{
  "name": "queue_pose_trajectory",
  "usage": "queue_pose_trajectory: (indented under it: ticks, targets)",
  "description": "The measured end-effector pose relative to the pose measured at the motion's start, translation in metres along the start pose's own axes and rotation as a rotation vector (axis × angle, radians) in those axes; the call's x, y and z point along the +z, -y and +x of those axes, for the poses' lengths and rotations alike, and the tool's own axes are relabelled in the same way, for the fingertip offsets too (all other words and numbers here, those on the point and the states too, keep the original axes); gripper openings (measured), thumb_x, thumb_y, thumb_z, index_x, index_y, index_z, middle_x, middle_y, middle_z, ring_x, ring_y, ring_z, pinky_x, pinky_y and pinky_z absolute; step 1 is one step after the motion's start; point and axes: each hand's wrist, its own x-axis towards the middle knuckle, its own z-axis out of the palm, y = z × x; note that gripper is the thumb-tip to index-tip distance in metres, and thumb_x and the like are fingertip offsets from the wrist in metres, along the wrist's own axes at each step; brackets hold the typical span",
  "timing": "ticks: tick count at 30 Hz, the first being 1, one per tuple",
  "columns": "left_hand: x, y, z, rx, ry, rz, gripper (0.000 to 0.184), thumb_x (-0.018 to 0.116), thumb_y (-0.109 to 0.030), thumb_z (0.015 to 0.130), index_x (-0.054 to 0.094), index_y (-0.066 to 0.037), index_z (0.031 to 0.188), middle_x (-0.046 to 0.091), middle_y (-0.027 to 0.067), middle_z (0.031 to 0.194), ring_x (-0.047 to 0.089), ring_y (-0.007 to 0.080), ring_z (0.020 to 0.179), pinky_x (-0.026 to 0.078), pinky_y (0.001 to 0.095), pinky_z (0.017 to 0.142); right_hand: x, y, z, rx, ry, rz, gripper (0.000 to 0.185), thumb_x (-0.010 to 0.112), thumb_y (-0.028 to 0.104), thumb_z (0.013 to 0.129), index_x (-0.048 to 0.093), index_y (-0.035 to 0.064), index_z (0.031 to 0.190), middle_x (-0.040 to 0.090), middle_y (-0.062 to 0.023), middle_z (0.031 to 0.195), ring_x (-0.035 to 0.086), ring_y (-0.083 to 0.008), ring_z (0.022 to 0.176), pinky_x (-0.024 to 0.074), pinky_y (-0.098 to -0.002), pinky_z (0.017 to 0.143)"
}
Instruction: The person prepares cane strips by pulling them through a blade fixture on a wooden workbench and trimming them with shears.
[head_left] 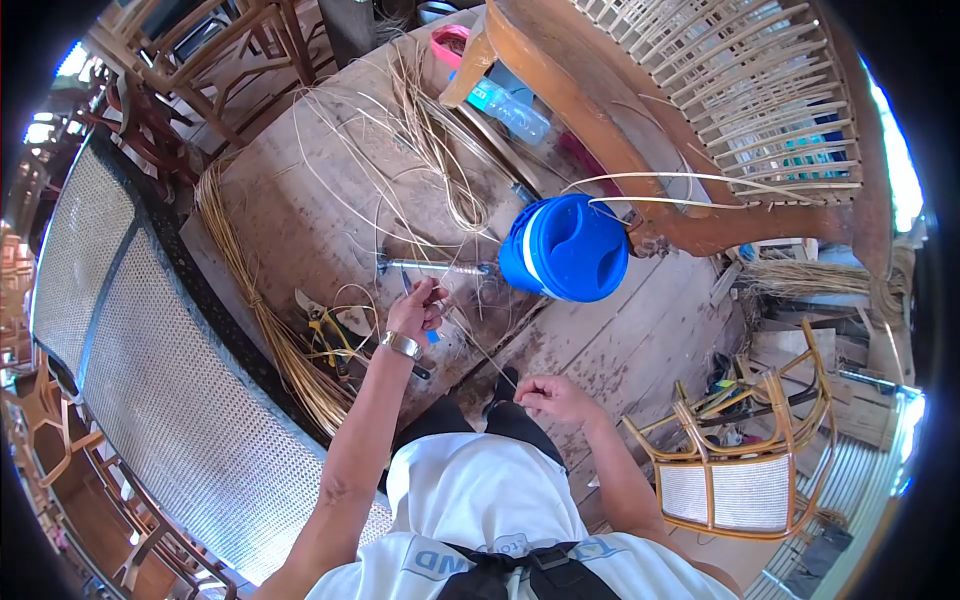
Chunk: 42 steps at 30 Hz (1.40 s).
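Note:
A thin cane strand [480,349] runs slantwise between my two hands. My left hand [416,308], with a metal watch [402,345] at the wrist, is closed around its upper end. A small blue piece [432,337] shows just beneath those fingers; what it belongs to is unclear. My right hand [557,399] pinches the strand's lower end in front of my lap. Just beyond my left hand a slim metal rod [440,267] lies on the boards. Yellow-handled pruning shears [322,325] lie to the left among loose strands.
A blue lidded bucket [575,248] stands ahead on the right, beside a wooden chair frame [590,120] with cane slats. Loose cane [440,150], a plastic bottle [510,110] and a cane bundle [240,270] lie around. A woven panel [190,350] fills the left; a small rattan chair [750,490] is at right.

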Motion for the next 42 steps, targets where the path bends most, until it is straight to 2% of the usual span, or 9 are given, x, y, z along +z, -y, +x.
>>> queue_pose_trajectory:
  ticks: [8, 11, 14, 17, 21, 25, 27, 35, 42]
  targets:
    - [-0.016, 0.014, -0.01, 0.139, -0.263, 0.116, 0.03, 0.072, -0.029, 0.083, 0.058, -0.01, 0.101, 0.064, 0.004, 0.081, 0.038, 0.0043, 0.043, 0.027, 0.0204, 0.036, 0.011, 0.035, 0.003, -0.268, -0.12, 0.057, 0.018, 0.057, 0.022, 0.095, 0.062, 0.0062, 0.103, 0.059, 0.0019, 0.083, 0.053, -0.0069, 0.071, 0.0437, -0.0225, 0.067]
    - [-0.036, 0.006, -0.019, 0.089, -0.246, 0.17, 0.031, 0.074, -0.03, 0.082, 0.058, -0.01, 0.1, 0.064, 0.0037, 0.081, 0.038, 0.0044, 0.044, 0.028, 0.0204, 0.037, 0.027, 0.06, 0.023, -0.401, -0.064, 0.752, 0.024, 0.054, 0.028, 0.096, 0.06, 0.0075, 0.108, 0.061, -0.0002, 0.085, 0.056, -0.0089, 0.072, 0.045, -0.0231, 0.067]
    - [-0.037, 0.0, -0.031, 0.073, -0.237, 0.192, 0.03, 0.074, -0.03, 0.082, 0.06, -0.009, 0.099, 0.065, 0.0027, 0.081, 0.04, 0.004, 0.046, 0.029, 0.019, 0.037, 0.024, 0.003, 0.071, 0.033, -0.47, 0.255, 0.03, 0.054, 0.033, 0.094, 0.06, 0.0078, 0.109, 0.064, -0.0047, 0.086, 0.06, -0.0142, 0.073, 0.0479, -0.0278, 0.067]
    - [-0.037, -0.008, -0.04, 0.091, -0.263, 0.173, 0.028, 0.073, -0.028, 0.083, 0.062, -0.007, 0.097, 0.067, 0.0028, 0.081, 0.042, 0.0035, 0.049, 0.03, 0.0182, 0.037, 0.04, -0.013, 0.066, -0.087, -0.541, -0.377, 0.031, 0.057, 0.032, 0.092, 0.061, 0.004, 0.104, 0.066, -0.0084, 0.084, 0.062, -0.0168, 0.074, 0.0495, -0.0313, 0.067]
    - [-0.046, -0.016, -0.041, 0.099, -0.241, 0.198, 0.026, 0.071, -0.027, 0.085, 0.06, -0.007, 0.097, 0.066, 0.0037, 0.085, 0.041, 0.0032, 0.049, 0.031, 0.018, 0.038, 0.088, 0.01, 0.045, -0.075, -0.006, -0.411, 0.029, 0.059, 0.03, 0.09, 0.064, 0.0018, 0.093, 0.067, -0.0128, 0.081, 0.064, -0.0194, 0.072, 0.0498, -0.0325, 0.068]
    - [-0.054, -0.003, -0.025, 0.066, -0.234, 0.229, 0.024, 0.07, -0.025, 0.086, 0.06, -0.008, 0.097, 0.067, 0.0043, 0.085, 0.04, 0.0032, 0.047, 0.031, 0.0185, 0.038, 0.102, 0.027, 0.049, -0.371, 0.028, -0.842, 0.025, 0.06, 0.026, 0.089, 0.063, 0.0015, 0.091, 0.066, -0.0137, 0.079, 0.064, -0.0207, 0.071, 0.0501, -0.0329, 0.066]
    - [-0.049, 0.007, -0.004, 0.046, -0.26, 0.226, 0.022, 0.069, -0.024, 0.086, 0.06, -0.008, 0.098, 0.068, 0.004, 0.085, 0.042, 0.0034, 0.048, 0.03, 0.0185, 0.038, 0.102, 0.062, 0.039, -0.157, 0.058, -0.438, 0.02, 0.061, 0.02, 0.088, 0.062, 0.001, 0.092, 0.066, -0.0151, 0.082, 0.066, -0.0251, 0.074, 0.0509, -0.035, 0.067]
    - [0.041, 0.035, 0.063, 0.1, 0.107, 0.419, 0.021, 0.068, -0.026, 0.085, 0.064, -0.009, 0.097, 0.067, 0.0017, 0.072, 0.045, 0.005, 0.044, 0.032, 0.0225, 0.038, 0.057, 0.059, 0.018, -0.11, -0.274, -0.646, 0.017, 0.058, 0.018, 0.09, 0.062, 0.0017, 0.094, 0.066, -0.0175, 0.088, 0.065, -0.0297, 0.078, 0.0515, -0.0363, 0.068]
    - [0.038, 0.056, 0.068, 0.076, -0.276, 0.941, 0.026, 0.07, -0.029, 0.078, 0.07, -0.003, 0.079, 0.071, 0.012, 0.078, 0.066, 0.0197, 0.063, 0.052, 0.0343, 0.058, 0.014, -0.013, 0.009, -0.031, -0.444, 0.125, 0.025, 0.05, 0.027, 0.097, 0.061, 0.0046, 0.1, 0.064, -0.0049, 0.081, 0.062, -0.0136, 0.065, 0.0502, -0.0257, 0.059]
